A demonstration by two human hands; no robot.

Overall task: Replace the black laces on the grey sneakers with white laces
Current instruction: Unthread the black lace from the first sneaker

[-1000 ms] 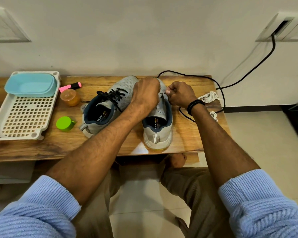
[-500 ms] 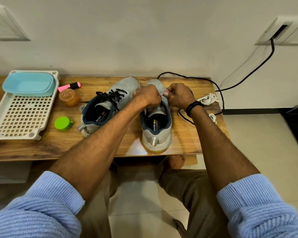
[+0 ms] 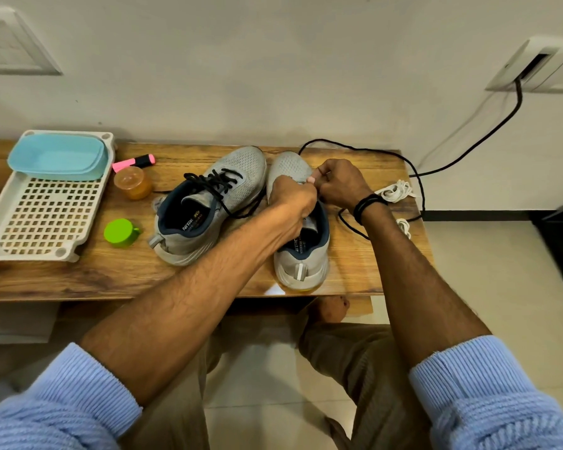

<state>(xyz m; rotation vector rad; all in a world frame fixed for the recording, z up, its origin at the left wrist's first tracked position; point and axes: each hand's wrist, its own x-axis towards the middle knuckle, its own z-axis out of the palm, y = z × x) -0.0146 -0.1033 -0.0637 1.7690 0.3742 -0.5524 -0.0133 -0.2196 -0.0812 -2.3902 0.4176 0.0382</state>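
Wooden bench (image 3: 78, 277) by a white wall; I fear a hard pull may drag the right sneaker (image 3: 301, 264), its heel at the near edge, off the bench; my left hand (image 3: 291, 203) and right hand (image 3: 338, 186) are curled on its eyelets, nearly touching; what they pinch, I cannot tell; white laces (image 3: 394, 191) wait far right.

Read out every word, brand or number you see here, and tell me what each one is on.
"NITR": white letters on the laced sneaker's insole; what follows is unclear.
Small orange mark beside it: too blurred to read.
Print inside the other sneaker, partly under the left hand: too small to read.
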